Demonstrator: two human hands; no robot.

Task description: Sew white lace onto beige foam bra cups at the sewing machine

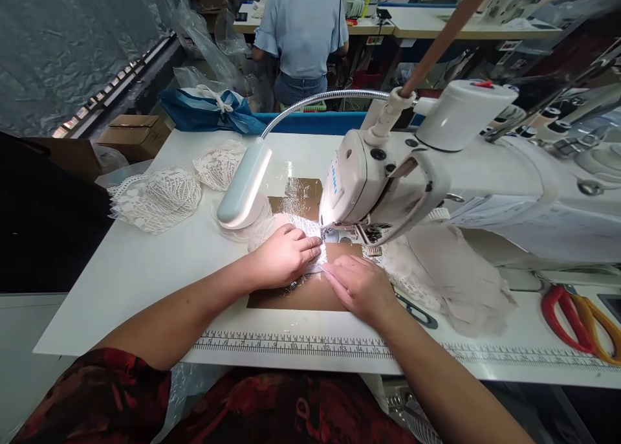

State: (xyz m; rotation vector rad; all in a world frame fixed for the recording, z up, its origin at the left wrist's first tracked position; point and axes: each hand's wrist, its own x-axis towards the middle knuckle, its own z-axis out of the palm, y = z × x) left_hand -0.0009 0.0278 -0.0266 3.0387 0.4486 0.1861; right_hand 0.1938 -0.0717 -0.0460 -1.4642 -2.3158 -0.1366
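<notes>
My left hand [284, 256] lies flat, fingers stretched out, pressing a piece of white lace fabric [305, 227] onto the brown plate [301, 295] just in front of the needle of the white sewing machine [388, 178]. My right hand [359, 285] lies flat beside it, fingertips on the same lace near the presser foot [334, 235]. Both hands hold the fabric down and their fingertips almost meet. A gooseneck lamp [242, 185] hangs over the left of the work.
A pile of white lace cups [155, 198] sits at the table's left. More pale fabric [451, 276] lies under the machine arm. Red and orange scissors [577, 321] lie at the right, small snips [414, 311] by my right wrist. A person in a blue shirt [303, 30] works beyond.
</notes>
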